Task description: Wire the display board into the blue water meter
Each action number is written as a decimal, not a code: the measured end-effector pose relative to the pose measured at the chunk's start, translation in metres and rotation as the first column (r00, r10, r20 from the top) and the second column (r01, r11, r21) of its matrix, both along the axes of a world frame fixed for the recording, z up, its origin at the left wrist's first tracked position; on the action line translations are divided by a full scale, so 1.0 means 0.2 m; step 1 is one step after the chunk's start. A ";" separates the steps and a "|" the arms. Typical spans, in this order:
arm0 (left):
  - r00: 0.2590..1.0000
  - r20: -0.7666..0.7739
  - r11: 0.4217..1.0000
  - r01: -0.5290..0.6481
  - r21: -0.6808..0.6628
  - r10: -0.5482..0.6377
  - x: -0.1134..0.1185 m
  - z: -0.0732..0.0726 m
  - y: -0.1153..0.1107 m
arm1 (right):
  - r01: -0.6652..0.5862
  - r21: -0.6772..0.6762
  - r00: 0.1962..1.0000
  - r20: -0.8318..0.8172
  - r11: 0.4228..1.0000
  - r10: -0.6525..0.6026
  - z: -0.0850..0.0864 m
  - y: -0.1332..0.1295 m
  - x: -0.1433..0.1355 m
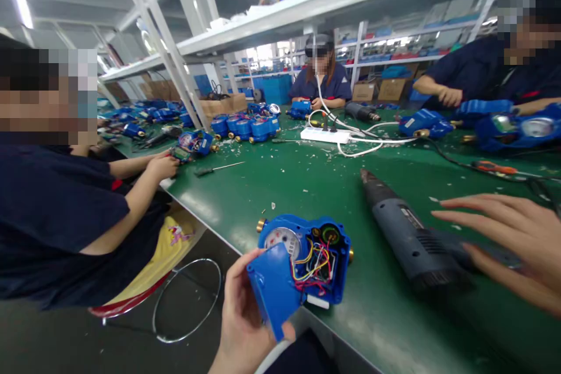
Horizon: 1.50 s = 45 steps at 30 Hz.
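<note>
My left hand (245, 310) grips a flat blue plastic cover (274, 283), thumb at its upper edge and a fingertip at its lower corner. Behind the cover, a blue water meter (342, 280) lies on the table near its front edge, with its housing uncovered. Red and yellow wires (318, 263), a round dial (280, 239) and brass fittings show on it; the cover hides part of the dial. At the right, my right hand (512, 239) is open, fingers stretched over the handle of a grey heat gun (407, 228); whether it touches the handle I cannot tell.
A white power strip (325, 135) with cables lies across the green table (284, 187). Several blue meters (245, 127) stand farther back. One screwdriver (219, 168) is at the left, an orange-handled one (495, 168) at the right. Co-workers sit left, opposite and right. A shelf (350, 3) hangs overhead.
</note>
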<state>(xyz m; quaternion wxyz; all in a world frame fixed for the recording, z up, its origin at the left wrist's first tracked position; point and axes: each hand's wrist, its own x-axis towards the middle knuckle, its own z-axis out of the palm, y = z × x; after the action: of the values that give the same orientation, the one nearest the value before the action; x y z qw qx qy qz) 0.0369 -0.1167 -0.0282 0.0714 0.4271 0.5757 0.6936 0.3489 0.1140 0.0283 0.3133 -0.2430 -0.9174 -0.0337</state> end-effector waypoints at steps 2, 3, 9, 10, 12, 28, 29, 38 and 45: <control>0.984 -0.178 1.000 -0.027 0.010 0.029 -0.01 -0.01 -0.01 | -0.094 0.042 0.989 -0.107 0.995 0.098 0.09 -0.22 -0.16; 0.967 -0.247 0.998 -0.049 0.025 0.054 -0.01 -0.02 -0.02 | -0.174 0.065 0.969 -0.166 0.983 0.183 0.12 -0.33 -0.26; 0.928 -0.339 0.982 -0.108 0.155 0.155 0.03 -0.08 -0.03 | -0.314 -0.079 0.923 -0.257 0.946 0.285 0.10 -0.62 -0.73; 0.928 -0.331 0.979 -0.120 0.166 0.170 0.03 -0.09 -0.03 | -0.299 -0.099 0.931 -0.250 0.949 0.267 0.08 -0.63 -0.76; 0.918 -0.345 0.974 -0.139 0.180 0.195 0.03 -0.11 -0.04 | -0.268 -0.148 0.948 -0.215 0.952 0.234 0.05 -0.61 -0.78; 0.834 -0.324 0.895 -0.419 0.153 0.446 0.11 -0.14 -0.05 | -0.314 -0.189 0.921 -0.299 0.930 0.250 0.02 -0.61 -0.76; 0.827 -0.334 0.892 -0.422 0.161 0.451 0.11 -0.13 -0.05 | -0.319 -0.166 0.916 -0.306 0.933 0.259 0.02 -0.61 -0.77; 0.738 -0.519 0.896 -0.419 0.148 0.431 0.12 -0.05 0.00 | -0.362 -0.267 0.904 -0.335 0.893 0.266 0.04 -0.60 -0.77; 0.753 -0.546 0.925 -0.359 0.127 0.367 0.11 0.00 -0.01 | -0.395 -0.534 0.903 -0.373 0.747 0.211 0.08 -0.57 -0.77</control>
<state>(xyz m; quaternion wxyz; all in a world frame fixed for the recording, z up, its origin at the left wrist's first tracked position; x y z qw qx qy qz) 0.0595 -0.1189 -0.0289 -0.2393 0.4922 0.6377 0.5420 0.1949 -0.0010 0.0447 0.3521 -0.1775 -0.8518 0.3450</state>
